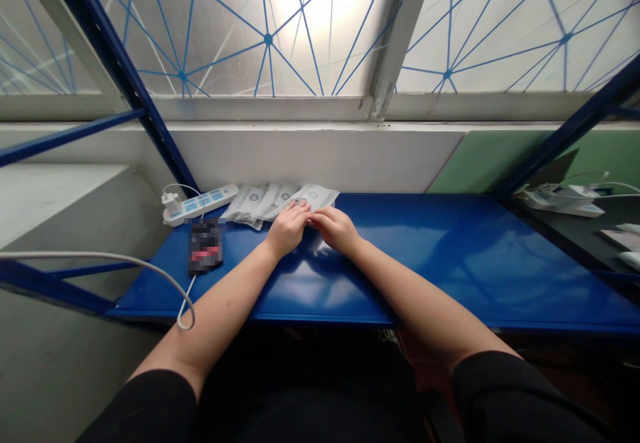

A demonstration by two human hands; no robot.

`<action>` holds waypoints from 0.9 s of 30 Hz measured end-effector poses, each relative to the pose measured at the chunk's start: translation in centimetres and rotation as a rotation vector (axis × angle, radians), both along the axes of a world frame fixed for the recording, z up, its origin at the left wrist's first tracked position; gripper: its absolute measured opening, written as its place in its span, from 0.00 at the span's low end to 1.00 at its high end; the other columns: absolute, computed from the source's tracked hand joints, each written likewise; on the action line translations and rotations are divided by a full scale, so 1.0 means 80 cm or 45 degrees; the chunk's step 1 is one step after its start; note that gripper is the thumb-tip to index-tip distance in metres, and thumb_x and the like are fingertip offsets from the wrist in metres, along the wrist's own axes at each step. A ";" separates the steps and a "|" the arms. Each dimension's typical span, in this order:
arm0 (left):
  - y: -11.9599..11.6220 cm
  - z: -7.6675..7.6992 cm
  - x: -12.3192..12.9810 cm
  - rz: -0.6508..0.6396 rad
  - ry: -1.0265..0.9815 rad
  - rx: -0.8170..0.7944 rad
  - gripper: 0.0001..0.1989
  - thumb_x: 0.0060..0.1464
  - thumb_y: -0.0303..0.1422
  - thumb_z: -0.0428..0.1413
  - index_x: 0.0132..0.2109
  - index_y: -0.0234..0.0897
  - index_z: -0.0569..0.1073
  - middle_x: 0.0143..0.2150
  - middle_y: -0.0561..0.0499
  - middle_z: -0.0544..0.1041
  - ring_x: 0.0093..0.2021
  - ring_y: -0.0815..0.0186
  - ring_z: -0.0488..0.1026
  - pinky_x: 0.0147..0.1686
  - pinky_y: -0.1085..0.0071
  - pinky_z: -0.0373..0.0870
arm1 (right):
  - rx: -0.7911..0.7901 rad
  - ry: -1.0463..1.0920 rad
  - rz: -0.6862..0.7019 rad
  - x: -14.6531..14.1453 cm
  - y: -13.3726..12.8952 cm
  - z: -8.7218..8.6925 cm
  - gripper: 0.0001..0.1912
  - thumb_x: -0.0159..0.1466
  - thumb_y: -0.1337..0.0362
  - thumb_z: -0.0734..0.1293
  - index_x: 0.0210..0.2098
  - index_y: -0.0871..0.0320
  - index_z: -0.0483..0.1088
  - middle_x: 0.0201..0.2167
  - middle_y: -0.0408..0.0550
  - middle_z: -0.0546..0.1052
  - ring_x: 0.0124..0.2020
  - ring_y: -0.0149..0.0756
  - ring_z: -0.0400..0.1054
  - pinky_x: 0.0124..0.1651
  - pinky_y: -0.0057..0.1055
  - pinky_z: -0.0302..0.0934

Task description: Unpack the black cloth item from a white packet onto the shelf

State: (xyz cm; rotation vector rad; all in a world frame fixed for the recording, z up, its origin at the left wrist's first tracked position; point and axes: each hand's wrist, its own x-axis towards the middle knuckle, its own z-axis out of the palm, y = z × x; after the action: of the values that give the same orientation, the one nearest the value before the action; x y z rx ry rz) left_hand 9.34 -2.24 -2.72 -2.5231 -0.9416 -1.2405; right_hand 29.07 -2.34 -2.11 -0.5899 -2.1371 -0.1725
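While both hands meet at centre frame, the left hand (287,229) rests with fingers together on the lower edge of the rightmost white printed sachet (316,196), whose long axis runs roughly left to right. The right hand (336,228), fingers curled, lies just below that sachet, its contact uncertain. Any pinch cannot be confirmed. Two further sachets (260,201) lie left, on the blue steel shelf (450,256).
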 end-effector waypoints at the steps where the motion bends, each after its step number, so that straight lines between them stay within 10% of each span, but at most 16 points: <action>1: 0.000 0.000 0.000 -0.005 -0.017 -0.020 0.17 0.68 0.29 0.43 0.51 0.36 0.76 0.56 0.41 0.79 0.61 0.58 0.73 0.65 0.50 0.66 | -0.003 0.005 -0.023 -0.002 0.000 0.001 0.11 0.73 0.64 0.61 0.48 0.57 0.74 0.42 0.54 0.79 0.43 0.39 0.73 0.46 0.35 0.68; 9: -0.001 0.008 0.000 -0.035 -0.255 -0.071 0.15 0.68 0.27 0.44 0.43 0.39 0.76 0.51 0.45 0.81 0.58 0.61 0.76 0.65 0.51 0.66 | 0.006 -0.136 -0.437 0.024 0.029 -0.003 0.11 0.73 0.64 0.60 0.42 0.57 0.75 0.44 0.53 0.78 0.43 0.42 0.68 0.46 0.37 0.59; 15: -0.001 0.023 -0.027 0.302 -0.542 -0.037 0.11 0.66 0.34 0.52 0.39 0.39 0.78 0.43 0.46 0.80 0.49 0.59 0.76 0.55 0.55 0.71 | -0.046 -0.115 -0.690 0.066 0.050 0.001 0.10 0.72 0.64 0.62 0.40 0.59 0.75 0.42 0.54 0.77 0.42 0.44 0.66 0.43 0.38 0.56; 20: 0.004 0.021 -0.034 0.416 -0.685 -0.009 0.12 0.66 0.38 0.53 0.42 0.39 0.79 0.40 0.47 0.71 0.41 0.62 0.72 0.45 0.63 0.73 | -0.032 0.022 -0.636 0.066 0.035 0.013 0.10 0.71 0.63 0.63 0.42 0.58 0.75 0.43 0.56 0.75 0.43 0.45 0.66 0.45 0.39 0.59; 27: -0.007 0.020 -0.013 0.181 -0.526 -0.054 0.12 0.68 0.37 0.51 0.45 0.39 0.77 0.43 0.46 0.69 0.38 0.66 0.72 0.42 0.66 0.75 | -0.038 -0.074 -0.418 0.029 0.004 0.020 0.14 0.72 0.61 0.61 0.38 0.57 0.77 0.38 0.53 0.77 0.40 0.43 0.66 0.46 0.40 0.60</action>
State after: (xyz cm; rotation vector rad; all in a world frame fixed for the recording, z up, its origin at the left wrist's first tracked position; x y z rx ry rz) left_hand 8.28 -2.78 -1.16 -2.2206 -1.2164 -1.7471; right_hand 31.36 -1.99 -0.51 -0.9626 -2.0891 -0.3421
